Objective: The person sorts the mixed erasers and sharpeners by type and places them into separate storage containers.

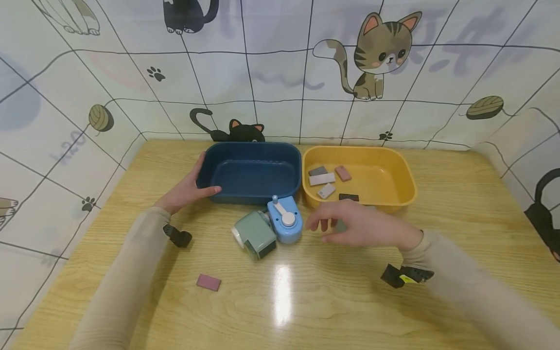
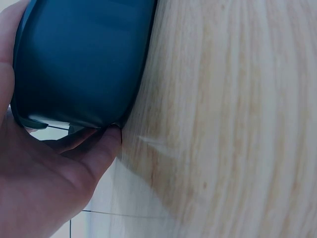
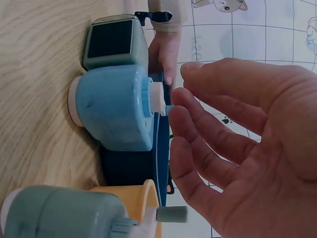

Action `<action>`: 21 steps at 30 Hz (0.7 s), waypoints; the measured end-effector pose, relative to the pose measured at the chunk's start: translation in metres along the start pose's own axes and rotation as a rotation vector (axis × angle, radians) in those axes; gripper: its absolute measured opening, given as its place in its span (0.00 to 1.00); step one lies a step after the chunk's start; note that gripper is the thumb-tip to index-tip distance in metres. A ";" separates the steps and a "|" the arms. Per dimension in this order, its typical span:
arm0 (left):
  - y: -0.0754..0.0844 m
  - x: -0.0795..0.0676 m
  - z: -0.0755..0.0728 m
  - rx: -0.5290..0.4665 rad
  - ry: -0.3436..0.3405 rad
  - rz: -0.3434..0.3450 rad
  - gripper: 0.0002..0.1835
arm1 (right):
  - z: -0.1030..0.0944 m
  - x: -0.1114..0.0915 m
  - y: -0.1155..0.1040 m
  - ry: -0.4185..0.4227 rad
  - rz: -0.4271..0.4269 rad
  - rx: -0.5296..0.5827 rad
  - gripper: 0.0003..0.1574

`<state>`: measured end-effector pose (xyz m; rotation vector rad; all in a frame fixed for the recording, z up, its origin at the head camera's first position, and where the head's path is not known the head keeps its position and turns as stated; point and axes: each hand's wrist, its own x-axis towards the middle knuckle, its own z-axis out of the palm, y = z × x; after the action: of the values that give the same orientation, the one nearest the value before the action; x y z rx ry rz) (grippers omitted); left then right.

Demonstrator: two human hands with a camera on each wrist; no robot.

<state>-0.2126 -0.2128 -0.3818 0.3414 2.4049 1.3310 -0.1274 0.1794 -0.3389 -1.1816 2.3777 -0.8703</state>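
My left hand [image 1: 188, 188] grips the left end of a dark blue bin [image 1: 253, 197], its thumb along the front and its fingers round the side; the left wrist view shows the bin's end wall [image 2: 84, 64] against the hand. My right hand [image 1: 363, 223] hovers with loosely bent fingers, holding nothing, just right of a light blue hand-crank pencil sharpener [image 1: 286, 228]. A green sharpener [image 1: 255, 232] lies against its left side. Another green sharpener [image 3: 64, 213] shows low in the right wrist view; from the head, my right hand mostly hides it.
A yellow bin [image 1: 389, 199] touches the blue bin's right side and holds several small eraser-like blocks, among them a white one [image 1: 322, 179] and a pink one [image 1: 343, 173]. A dusky pink block [image 1: 208, 282] lies on the wooden table at the front left. Cat-print cloth [image 1: 280, 73] hangs behind.
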 end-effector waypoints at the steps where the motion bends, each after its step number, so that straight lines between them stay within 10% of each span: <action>1: 0.000 0.000 0.000 0.003 0.000 0.000 0.57 | 0.001 0.000 0.000 -0.007 0.003 0.004 0.21; 21: -0.001 0.001 0.000 -0.005 0.003 -0.002 0.56 | 0.031 0.014 -0.003 -0.091 -0.014 0.061 0.19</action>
<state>-0.2136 -0.2134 -0.3830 0.3367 2.4033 1.3370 -0.1166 0.1556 -0.3607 -1.1900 2.2573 -0.8691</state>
